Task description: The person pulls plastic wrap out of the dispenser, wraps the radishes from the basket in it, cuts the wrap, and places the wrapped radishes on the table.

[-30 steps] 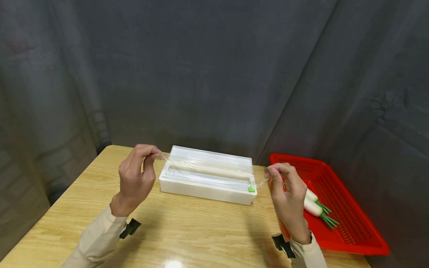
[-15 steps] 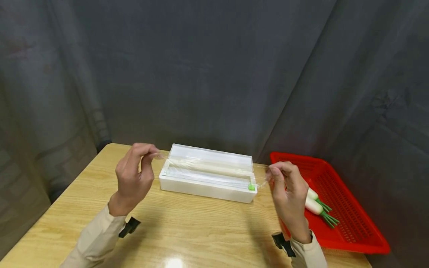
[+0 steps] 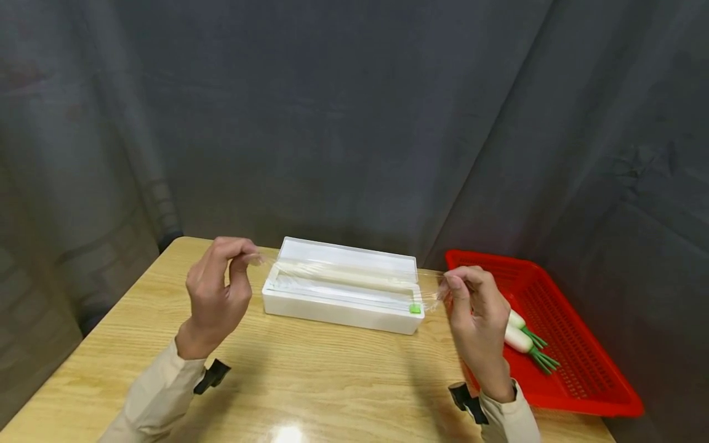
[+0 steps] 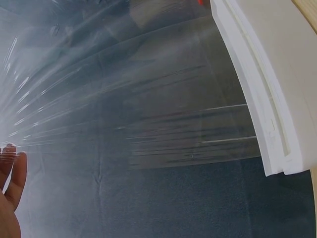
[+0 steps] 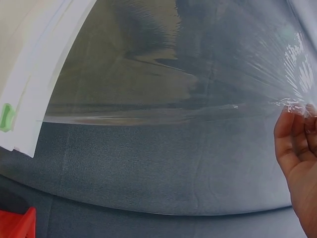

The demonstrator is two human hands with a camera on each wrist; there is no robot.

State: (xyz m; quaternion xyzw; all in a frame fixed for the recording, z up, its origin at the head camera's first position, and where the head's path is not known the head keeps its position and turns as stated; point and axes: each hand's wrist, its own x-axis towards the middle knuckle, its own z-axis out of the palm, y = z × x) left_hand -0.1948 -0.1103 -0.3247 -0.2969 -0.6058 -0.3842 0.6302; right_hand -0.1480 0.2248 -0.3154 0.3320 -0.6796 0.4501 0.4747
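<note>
A clear sheet of plastic wrap [image 4: 163, 114] stretches out of a white dispenser box [image 3: 338, 312] whose lid stands raised at the back. At its left corner, my left hand [image 3: 218, 295] pinches the film between thumb and fingers. My right hand [image 3: 480, 320] pinches the opposite corner, where the film bunches up in the right wrist view. Both hands are raised above the table, one on either side of the box. A small green slider [image 3: 415, 309] sits at the box's right end. Creases fan out from each pinched corner.
On the right stands a red plastic basket [image 3: 587, 344] holding white radishes [image 3: 517, 338] with green stems, partly hidden by the right hand. The wooden table [image 3: 332, 381] lies beneath everything. A dark grey curtain [image 3: 332, 123] hangs behind it.
My left hand has drifted slightly left, drawing the film a little tauter. My right hand keeps nearly the same place, and the box barely shifts in view.
</note>
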